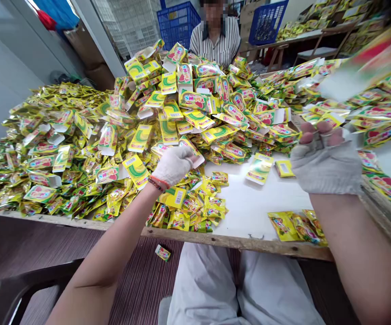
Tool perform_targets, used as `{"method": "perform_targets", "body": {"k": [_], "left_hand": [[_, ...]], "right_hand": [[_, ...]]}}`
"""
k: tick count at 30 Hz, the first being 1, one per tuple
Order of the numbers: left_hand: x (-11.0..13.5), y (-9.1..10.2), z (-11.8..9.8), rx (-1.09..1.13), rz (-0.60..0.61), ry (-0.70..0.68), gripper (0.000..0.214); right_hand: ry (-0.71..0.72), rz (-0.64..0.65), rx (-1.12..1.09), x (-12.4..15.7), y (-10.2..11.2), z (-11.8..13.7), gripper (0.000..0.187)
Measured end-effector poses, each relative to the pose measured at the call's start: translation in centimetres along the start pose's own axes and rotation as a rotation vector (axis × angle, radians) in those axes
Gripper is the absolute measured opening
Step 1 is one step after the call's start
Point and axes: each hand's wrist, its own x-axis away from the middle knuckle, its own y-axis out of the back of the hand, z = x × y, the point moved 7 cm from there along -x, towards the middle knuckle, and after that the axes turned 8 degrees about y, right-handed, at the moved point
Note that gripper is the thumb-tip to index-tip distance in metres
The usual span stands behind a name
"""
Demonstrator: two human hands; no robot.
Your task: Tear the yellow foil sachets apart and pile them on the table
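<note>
My left hand (173, 165), in a white glove with bare fingertips, is closed on the end of a small yellow-green candy carton (192, 151) at the front of the heap. My right hand (327, 160), gloved the same way, is raised palm up with its fingers loosely bent and apart. Above it a motion-blurred carton (368, 67) hangs in the air, apart from the fingers. Below my left hand lie loose yellow candy packets (198, 205). More packets (292, 225) lie by the table edge under my right wrist.
A tall heap of cartons (182, 99) and packets covers much of the table. Flat cartons (378, 122) are piled at the right behind a wooden rail (388, 212). Across the table sits a person in a striped shirt (216, 43), near blue crates (178, 22). One carton (162, 253) lies on the floor.
</note>
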Motion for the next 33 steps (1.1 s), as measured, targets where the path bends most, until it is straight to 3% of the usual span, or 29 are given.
{"method": "perform_targets", "body": {"k": [2, 3, 6, 8, 10, 13, 16, 19, 23, 25, 30, 33], "left_hand": [[0.6, -1.5, 0.4, -0.373, 0.041, -0.025, 0.018], [0.8, -2.5, 0.6, -0.531, 0.057, -0.036, 0.016], [1.1, -5.1, 0.6, -0.788, 0.109, -0.061, 0.024], [1.0, -5.8, 0.6, -0.821, 0.136, -0.034, 0.029], [0.8, -5.7, 0.4, -0.809, 0.136, -0.005, 0.04], [0.8, -4.3, -0.3, -0.734, 0.07, 0.003, 0.057], [0.6, -3.1, -1.0, -0.498, 0.004, -0.024, 0.039], [0.2, -3.1, -0.8, -0.049, -0.05, 0.023, 0.014], [0.2, -6.5, 0.4, 0.687, 0.017, 0.228, 0.021], [0.8, -8.3, 0.5, 0.952, 0.055, 0.331, 0.032], [2.7, -9.8, -0.2, 1.294, 0.096, 0.485, 0.038], [3.1, -10.0, -0.6, 1.394, 0.125, 0.501, 0.038]], "right_hand": [[-0.088, 0.013, -0.061, 0.3, -0.4, -0.8, 0.021], [-0.143, 0.078, -0.023, 0.8, -1.4, -1.7, 0.017], [-0.169, 0.415, 0.333, 3.0, -6.0, -5.1, 0.021], [-0.042, 0.591, 0.553, 4.2, -8.7, -7.0, 0.029], [0.18, 0.744, 0.714, 5.2, -10.9, -7.9, 0.032], [0.373, 0.86, 0.904, 5.9, -12.2, -8.3, 0.037], [0.297, 0.897, 1.015, 5.6, -11.7, -8.2, 0.03], [0.143, 0.885, 0.92, 5.2, -10.6, -7.2, 0.016], [0.001, 0.861, 0.506, 5.6, -9.9, -5.4, 0.02], [-0.026, 0.837, 0.486, 5.6, -9.7, -5.1, 0.022], [0.159, 0.788, 0.752, 4.9, -9.8, -4.3, 0.018], [0.125, 0.793, 0.731, 4.9, -9.9, -4.3, 0.018]]}}
